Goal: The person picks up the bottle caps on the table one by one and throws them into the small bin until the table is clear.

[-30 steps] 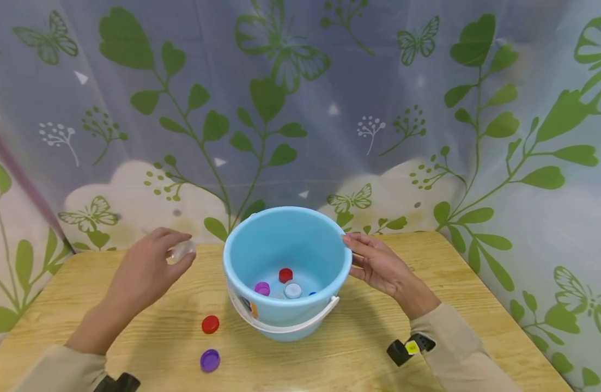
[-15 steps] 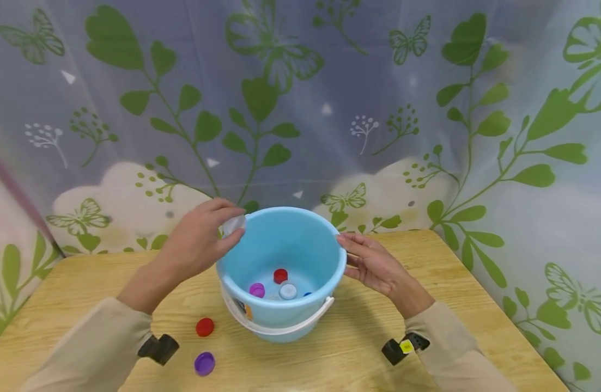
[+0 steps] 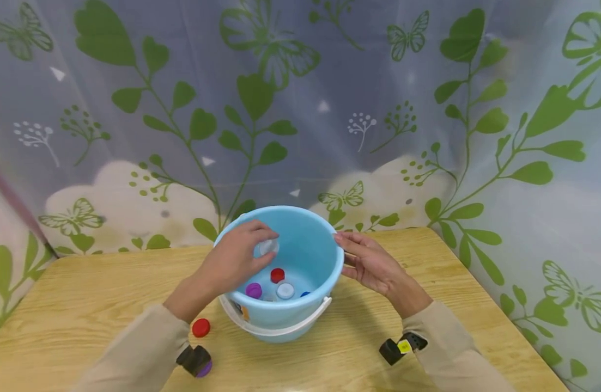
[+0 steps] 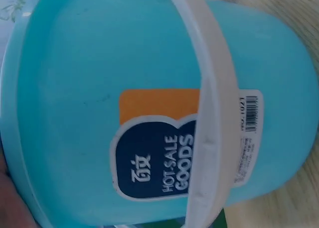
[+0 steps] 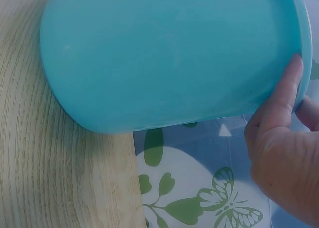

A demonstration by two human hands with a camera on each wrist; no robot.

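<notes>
A light blue bucket (image 3: 261, 305) stands upright on the table. My left hand (image 3: 234, 258) reaches over the bucket's left rim and pinches a translucent whitish bottle cap (image 3: 268, 247) between thumb and fingers, above the bucket's inside. On the right side, my right hand (image 3: 371, 267) grips the rim, its fingers (image 5: 281, 103) under the lip on the outer wall. Lying on the bucket's floor are a red cap (image 3: 277, 275), a purple cap (image 3: 253, 291) and a white cap (image 3: 285, 290). A sliver of blue (image 3: 305, 294) shows behind the front rim.
Left of the bucket, a red cap (image 3: 201, 328) lies on the wooden table (image 3: 364, 348). Nearer, a purple cap (image 3: 204, 370) is partly covered by the left wrist camera (image 3: 194, 359). The white handle (image 3: 280, 330) hangs across the bucket's front. A patterned curtain (image 3: 300, 136) closes off the back.
With the translucent cap pinched, my left hand has moved right from beside the bucket to over its opening. The right hand keeps its grip on the rim. The view has shifted slightly.
</notes>
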